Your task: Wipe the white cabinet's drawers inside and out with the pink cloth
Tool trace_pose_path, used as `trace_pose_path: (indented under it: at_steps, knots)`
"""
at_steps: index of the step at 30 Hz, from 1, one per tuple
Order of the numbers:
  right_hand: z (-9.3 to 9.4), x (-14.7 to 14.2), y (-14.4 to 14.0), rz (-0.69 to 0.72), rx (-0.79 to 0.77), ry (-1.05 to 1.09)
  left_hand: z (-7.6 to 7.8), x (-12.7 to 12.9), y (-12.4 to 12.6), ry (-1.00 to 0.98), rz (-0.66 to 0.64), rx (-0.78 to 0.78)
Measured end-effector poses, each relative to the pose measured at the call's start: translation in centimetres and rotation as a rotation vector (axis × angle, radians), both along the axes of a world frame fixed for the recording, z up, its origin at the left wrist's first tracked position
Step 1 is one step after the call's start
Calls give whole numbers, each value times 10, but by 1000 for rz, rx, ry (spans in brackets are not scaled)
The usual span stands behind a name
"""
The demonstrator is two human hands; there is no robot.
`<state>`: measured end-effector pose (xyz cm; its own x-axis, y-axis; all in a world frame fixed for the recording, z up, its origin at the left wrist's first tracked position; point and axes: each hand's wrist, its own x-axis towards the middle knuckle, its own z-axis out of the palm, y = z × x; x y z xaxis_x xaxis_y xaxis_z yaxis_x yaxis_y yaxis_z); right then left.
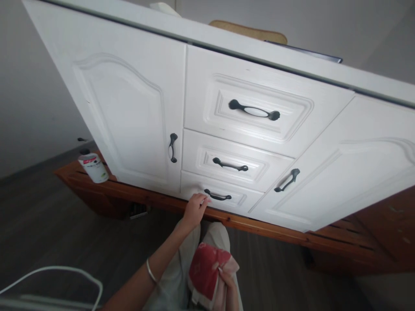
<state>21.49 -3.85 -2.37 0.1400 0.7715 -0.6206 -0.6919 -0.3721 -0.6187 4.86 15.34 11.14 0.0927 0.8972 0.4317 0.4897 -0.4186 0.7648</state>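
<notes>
White cabinet (pixel 129 112) fronts fill my view as my left hand (pixel 194 209), fingers loosely curled and holding nothing, touches the bottom drawer (pixel 233 199) just left of its dark handle (pixel 218 196). My right hand (pixel 227 280) is low by my lap, closed on a red-and-white cloth (pixel 207 272), well apart from the drawer. A white bottle (pixel 93 166) stands on the wooden base (pixel 275 231) at the cabinet's left corner.

white bottom drawer (pixel 227 196), shut, dark handle (pixel 218 196); red-and-white cloth (pixel 205 272) bunched, low beside the knees.
</notes>
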Motion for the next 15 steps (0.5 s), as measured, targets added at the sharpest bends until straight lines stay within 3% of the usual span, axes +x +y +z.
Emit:
trace_pose_path:
  at_steps: [2, 5, 11, 15]
  knots:
    - [10, 2, 4, 87, 12, 40, 7, 12, 17, 83, -3, 56]
    - [22, 7, 9, 140, 4, 130, -1, 30, 33, 152, -34, 68]
    - [14, 4, 11, 164, 8, 201, -31, 40, 37, 128, -103, 106]
    - [12, 9, 12, 169, -2, 173, -32, 41, 35, 113, -80, 97]
